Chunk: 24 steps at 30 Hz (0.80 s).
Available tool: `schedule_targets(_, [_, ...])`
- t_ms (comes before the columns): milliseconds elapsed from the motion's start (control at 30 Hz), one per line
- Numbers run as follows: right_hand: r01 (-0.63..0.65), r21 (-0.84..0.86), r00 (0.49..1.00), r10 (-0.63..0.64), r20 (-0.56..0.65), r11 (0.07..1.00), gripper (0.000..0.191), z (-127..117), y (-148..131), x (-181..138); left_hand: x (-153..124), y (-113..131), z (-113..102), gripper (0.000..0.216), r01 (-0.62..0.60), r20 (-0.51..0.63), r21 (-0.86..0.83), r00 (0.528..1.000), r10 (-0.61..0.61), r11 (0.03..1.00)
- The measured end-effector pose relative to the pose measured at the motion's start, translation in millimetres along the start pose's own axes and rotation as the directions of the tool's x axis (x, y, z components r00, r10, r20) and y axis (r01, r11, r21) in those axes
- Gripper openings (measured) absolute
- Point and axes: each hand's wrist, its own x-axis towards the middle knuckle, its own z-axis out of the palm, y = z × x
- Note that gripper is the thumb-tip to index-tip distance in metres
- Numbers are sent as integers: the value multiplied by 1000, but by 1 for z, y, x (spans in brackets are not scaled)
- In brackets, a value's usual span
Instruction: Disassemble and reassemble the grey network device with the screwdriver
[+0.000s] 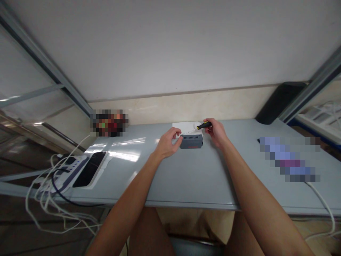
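A small grey box-shaped device (192, 142) with a red label lies on the grey table (186, 177), near its far edge. My left hand (167, 143) is closed on the device's left end and steadies it. My right hand (216, 132) grips a screwdriver (203, 126) with a black and yellow handle. Its thin metal shaft slants down to the left, and the tip rests at the top left corner of the device. A white sheet (186, 126) lies just behind the device.
A dark phone (90, 168) lies on the table at the left beside a white power strip (66, 170) with several tangled white cables. A black object (279, 101) leans at the back right corner. A white cable (323, 204) runs off the right front edge.
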Motion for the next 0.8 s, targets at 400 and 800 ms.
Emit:
schedule_targets(400, [5,13,1000,-5,2,1000,17,-2,-1,0,0,8,4,8,-23,4,23,1000,23,999])
schedule_targets(800, [14,-7,999,-14,-30,1000,19,-4,-3,2,3,9,-1,18,-164,28,195,986,161,967])
